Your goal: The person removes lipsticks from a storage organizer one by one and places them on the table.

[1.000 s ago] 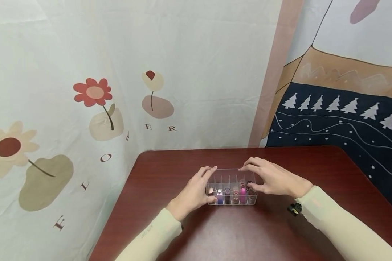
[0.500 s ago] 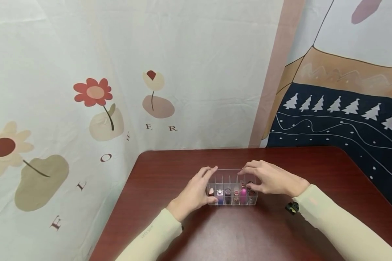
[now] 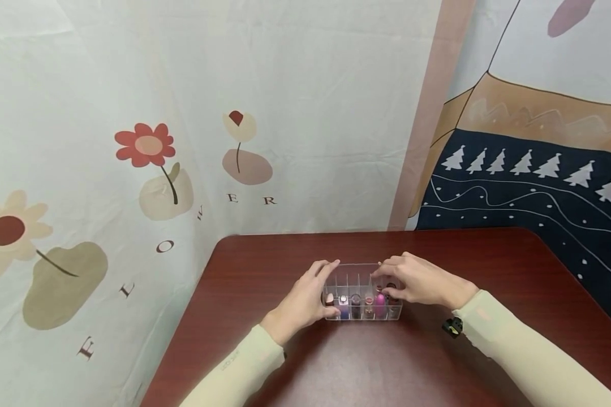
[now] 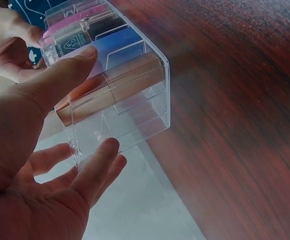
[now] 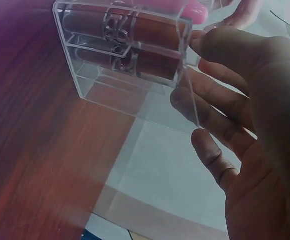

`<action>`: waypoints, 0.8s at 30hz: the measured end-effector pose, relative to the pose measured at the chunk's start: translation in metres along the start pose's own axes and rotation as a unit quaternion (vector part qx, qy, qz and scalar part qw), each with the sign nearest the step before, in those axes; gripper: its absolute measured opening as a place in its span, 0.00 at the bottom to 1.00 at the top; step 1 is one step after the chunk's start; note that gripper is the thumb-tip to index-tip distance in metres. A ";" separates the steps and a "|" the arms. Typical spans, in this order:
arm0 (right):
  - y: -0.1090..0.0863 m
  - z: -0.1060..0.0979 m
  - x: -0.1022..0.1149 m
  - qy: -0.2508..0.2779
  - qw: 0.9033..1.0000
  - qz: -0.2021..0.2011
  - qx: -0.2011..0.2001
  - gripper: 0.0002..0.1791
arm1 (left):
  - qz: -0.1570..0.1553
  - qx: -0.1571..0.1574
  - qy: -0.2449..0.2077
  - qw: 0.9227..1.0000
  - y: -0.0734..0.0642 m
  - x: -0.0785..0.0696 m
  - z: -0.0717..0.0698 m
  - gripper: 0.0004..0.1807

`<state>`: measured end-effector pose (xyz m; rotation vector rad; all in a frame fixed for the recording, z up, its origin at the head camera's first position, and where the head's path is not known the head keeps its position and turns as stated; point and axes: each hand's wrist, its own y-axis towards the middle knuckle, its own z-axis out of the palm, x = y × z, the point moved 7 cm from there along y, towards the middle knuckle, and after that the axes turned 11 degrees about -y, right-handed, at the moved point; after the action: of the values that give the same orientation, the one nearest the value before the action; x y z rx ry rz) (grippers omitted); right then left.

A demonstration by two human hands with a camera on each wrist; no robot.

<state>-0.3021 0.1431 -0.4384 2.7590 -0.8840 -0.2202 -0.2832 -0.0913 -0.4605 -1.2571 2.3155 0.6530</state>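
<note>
A clear lipstick organizer (image 3: 357,280) with a grid of compartments stands on the table, several lip tubes upright in its front row. My left hand (image 3: 299,297) grips its left end, thumb across the front and fingers behind. Near that thumb are a copper tube (image 4: 115,87) and a blue tube (image 4: 116,47). My right hand (image 3: 422,280) is at the right end, fingers bent over the back compartments. Its thumb is beside the pink tube (image 3: 380,305) and touches near the ends of two brownish tubes (image 5: 155,32). Whether it pinches a tube is hidden.
The dark red wooden table (image 3: 356,362) reaches back to a pale curtain (image 3: 315,113) printed with flowers. A navy panel with white trees (image 3: 529,192) hangs at the right. A small black device (image 3: 452,327) sits at the right cuff.
My right hand has shifted slightly left, its thumb now closer to the pink tube. The left hand keeps its hold, and the organizer stays nearly in place.
</note>
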 end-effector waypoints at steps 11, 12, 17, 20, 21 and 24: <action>0.002 0.006 -0.004 0.051 0.999 0.002 0.002 0.19 | -0.005 0.000 -0.002 1.000 0.001 0.000 -0.001 0.64; 0.002 0.006 -0.005 0.053 0.999 0.003 0.002 0.18 | -0.004 -0.001 -0.001 1.000 0.001 -0.001 -0.001 0.64; 0.002 0.008 -0.004 0.068 0.998 0.008 0.004 0.16 | -0.006 -0.001 -0.003 1.000 0.000 0.000 -0.001 0.64; 0.001 0.009 -0.003 0.075 0.997 0.013 0.006 0.15 | -0.006 0.000 -0.003 1.000 -0.001 0.000 -0.001 0.64; 0.001 0.010 -0.003 0.076 0.997 0.016 0.007 0.15 | -0.005 -0.001 -0.003 1.000 -0.001 0.000 -0.001 0.64; -0.001 0.011 -0.004 0.074 0.997 0.027 0.015 0.15 | -0.003 -0.002 -0.003 1.000 0.000 0.000 0.000 0.64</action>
<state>-0.3073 0.1439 -0.4491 2.7323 -0.9290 0.0085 -0.2829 -0.0917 -0.4605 -1.2607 2.3057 0.6601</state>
